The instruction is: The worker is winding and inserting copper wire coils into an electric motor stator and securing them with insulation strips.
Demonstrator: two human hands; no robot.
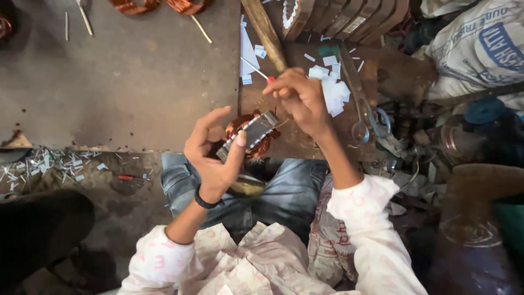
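While left hand (pixel 210 158) grips stator (pixel 252 134), right hand (pixel 300 98) perhaps above

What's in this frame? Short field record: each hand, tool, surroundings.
left hand: grips a small motor stator with copper windings, above the lap
right hand: pinches a thin red-handled tool, tip pointing away up-left
board: wooden work board ahead, strewn with white paper slips
scissors: lying on the board, right of the hand
floor: spare copper coils at top edge
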